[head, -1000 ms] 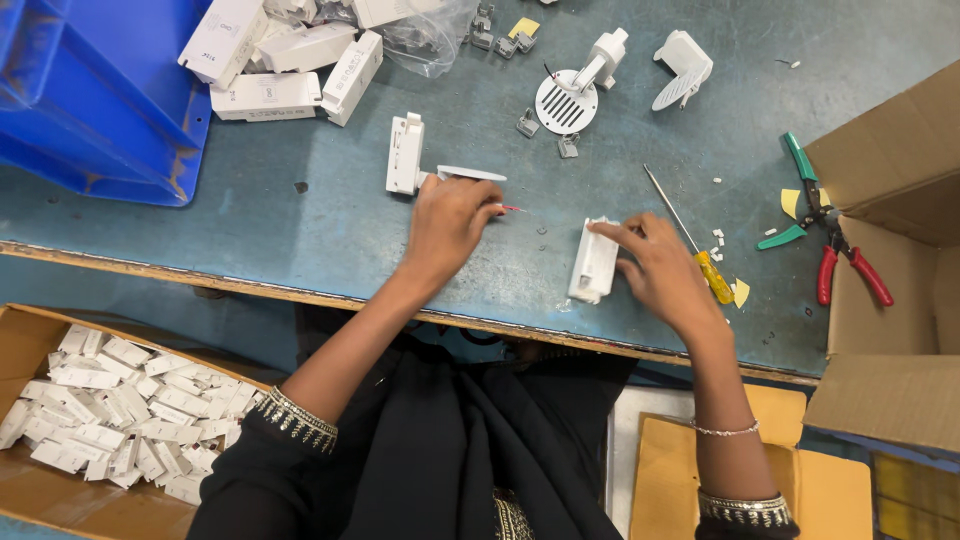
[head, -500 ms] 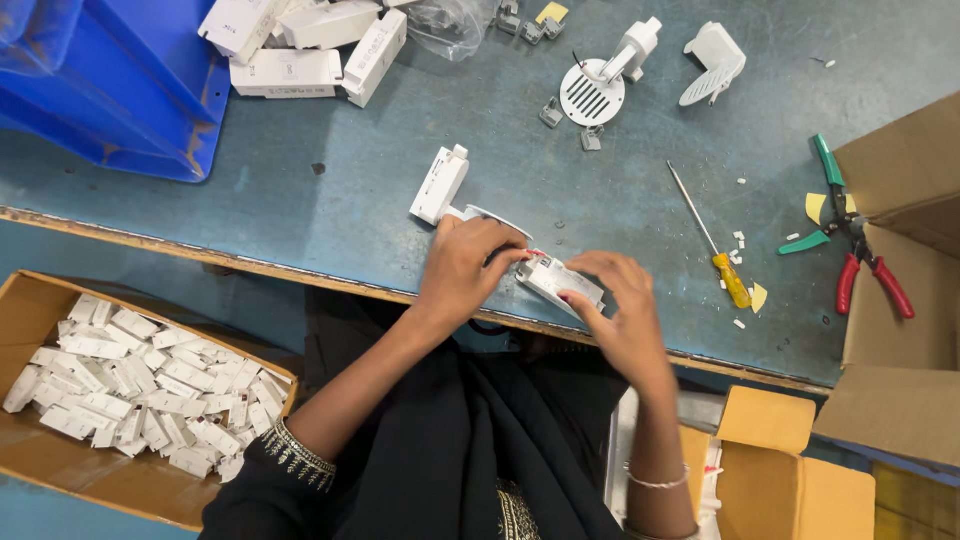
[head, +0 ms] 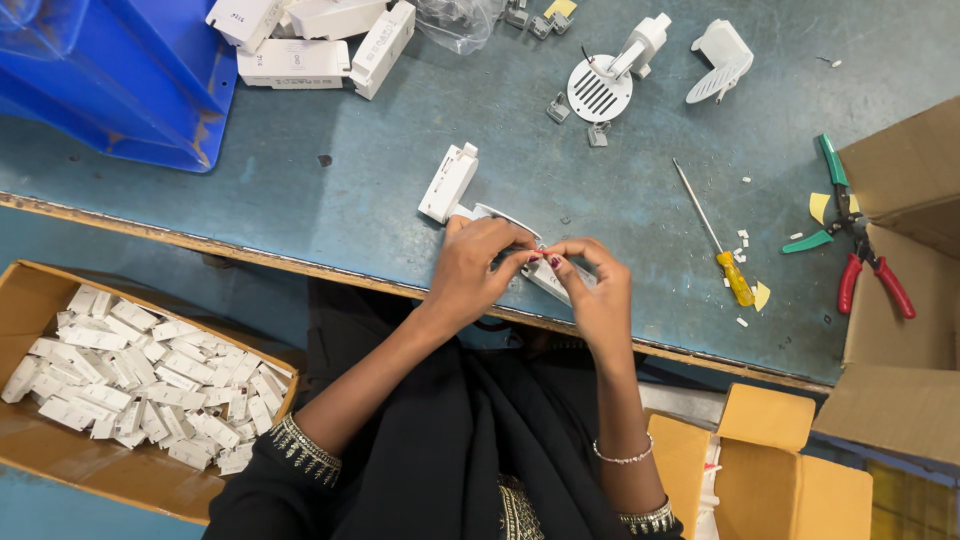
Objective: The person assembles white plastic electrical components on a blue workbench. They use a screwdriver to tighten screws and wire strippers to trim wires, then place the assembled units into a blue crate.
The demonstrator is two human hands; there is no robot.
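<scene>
My left hand (head: pixel 478 268) and my right hand (head: pixel 592 288) meet at the near edge of the blue-grey table (head: pixel 330 200). Together they hold a small white plastic part (head: pixel 548 276), which is mostly hidden by my fingers. My left fingers pinch a thin white strip (head: pixel 492 211) at the part's top. A white rectangular plastic housing (head: pixel 448 183) lies on the table just beyond my left hand.
A yellow-handled screwdriver (head: pixel 712 238) lies right of my hands, with green and red pliers (head: pixel 852 232) further right by a cardboard box (head: pixel 905 260). A round white grille piece (head: pixel 600 90), white housings (head: pixel 300 40) and a blue bin (head: pixel 110 80) sit at the back. A carton of white parts (head: pixel 130 370) stands lower left.
My hands were apart on the table, one picking up the thin strip and the other a white part. They have come together at the table's near edge, holding the part between them.
</scene>
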